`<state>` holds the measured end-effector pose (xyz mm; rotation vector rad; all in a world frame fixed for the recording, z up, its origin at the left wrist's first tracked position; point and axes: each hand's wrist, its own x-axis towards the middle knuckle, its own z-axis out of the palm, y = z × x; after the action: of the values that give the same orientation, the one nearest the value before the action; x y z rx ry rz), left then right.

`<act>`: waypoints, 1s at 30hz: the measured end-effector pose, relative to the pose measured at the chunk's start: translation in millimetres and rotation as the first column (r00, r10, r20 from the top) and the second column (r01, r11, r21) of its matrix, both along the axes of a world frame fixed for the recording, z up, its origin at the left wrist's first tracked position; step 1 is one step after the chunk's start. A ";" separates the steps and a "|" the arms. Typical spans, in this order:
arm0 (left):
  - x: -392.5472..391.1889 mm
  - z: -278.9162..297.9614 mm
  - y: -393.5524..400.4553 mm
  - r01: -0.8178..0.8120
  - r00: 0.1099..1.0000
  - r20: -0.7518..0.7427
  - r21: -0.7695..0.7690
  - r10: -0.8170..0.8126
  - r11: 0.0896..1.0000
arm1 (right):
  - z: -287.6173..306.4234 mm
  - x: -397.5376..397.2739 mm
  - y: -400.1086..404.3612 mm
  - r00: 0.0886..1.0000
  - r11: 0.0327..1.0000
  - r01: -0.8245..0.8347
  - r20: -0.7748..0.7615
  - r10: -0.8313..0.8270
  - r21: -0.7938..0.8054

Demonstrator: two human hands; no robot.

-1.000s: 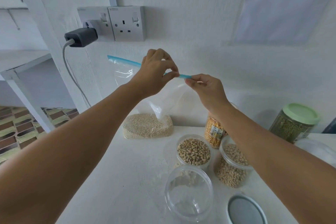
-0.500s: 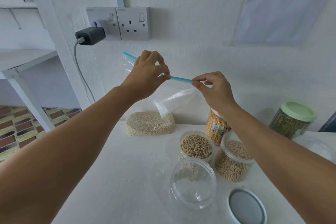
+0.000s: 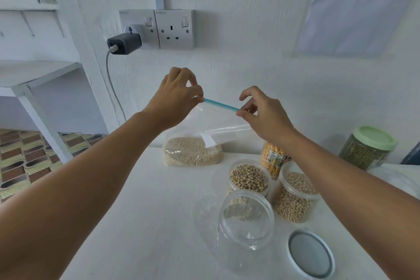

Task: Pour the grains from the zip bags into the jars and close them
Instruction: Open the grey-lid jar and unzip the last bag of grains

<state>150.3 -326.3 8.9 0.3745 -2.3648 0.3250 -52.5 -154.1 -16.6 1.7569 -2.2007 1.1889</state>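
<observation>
Zip bag [image 3: 204,141]: clear plastic, blue zip strip [image 3: 221,105] along the top edge, held up above the white table [image 3: 141,223] near the wall. Lower part holds small pale grains and rests on the table top at the back; a small white tab shows on its face, with no writing that can be read.

Left hand [image 3: 176,100]: raised, back of the hand to the camera, forearm reaching in from lower left. Thumb and forefinger pinch the left end of the zip strip; the other fingers are curled above it.

Right hand [image 3: 266,113]: raised level with the left, forearm reaching in from lower right. Thumb and forefinger pinch the right end of the strip; the remaining fingers arch loosely above.

Empty jar [image 3: 246,219]: clear, lidless, standing nearest the camera.

Jar of speckled beans [image 3: 248,177]: open, just behind the empty jar.

Jar of pale beans [image 3: 295,195]: open, just beside the two on the right.

Jar of yellow grains [image 3: 271,159]: behind them, partly hidden by the right forearm; it carries a small coloured label, too blurred to read.

Green-lidded jar [image 3: 368,148]: closed, filled with greenish grains, well apart at the right.

Loose lid [image 3: 310,253]: white rim, grey centre, flat on the table at the front right.

Wall fittings: double socket [image 3: 176,29] with a dark charger [image 3: 123,43] plugged into the left outlet and a grey cable hanging from it; a printed paper sheet [image 3: 363,7] at upper right, its lines of text too faint to make out.
</observation>
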 end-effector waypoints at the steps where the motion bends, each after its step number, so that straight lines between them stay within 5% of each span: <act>1: 4.4 1.5 -3.2 -0.017 1.000 0.003 -0.008 0.017 1.000 | -1.2 -1.8 2.2 1.000 1.000 0.008 0.019 -0.008 0.007; 18: 33.3 -6.3 9.1 -0.247 0.967 -0.064 -0.016 0.246 0.969 | -1.6 5.7 12.0 0.988 0.990 0.073 0.128 -0.089 0.122; 21: 25.9 -13.7 29.8 -0.193 0.977 -0.094 0.011 0.193 0.981 | 6.1 19.6 4.8 0.975 0.993 0.042 0.215 -0.064 0.107; 25: 19.8 -25.7 54.3 -0.183 0.954 -0.174 0.312 0.245 0.932 | 21.4 43.1 -7.9 0.899 0.995 -0.035 0.437 -0.010 0.096; 30: 30.2 -25.3 46.2 -0.259 0.947 -0.149 0.166 0.283 0.952 | 39.7 71.8 -19.7 0.841 0.981 -0.161 0.535 0.079 0.108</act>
<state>180.5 -280.1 -16.4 0.7719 -2.1733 0.2373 19.3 -173.8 23.2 1.8108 -2.5543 1.7638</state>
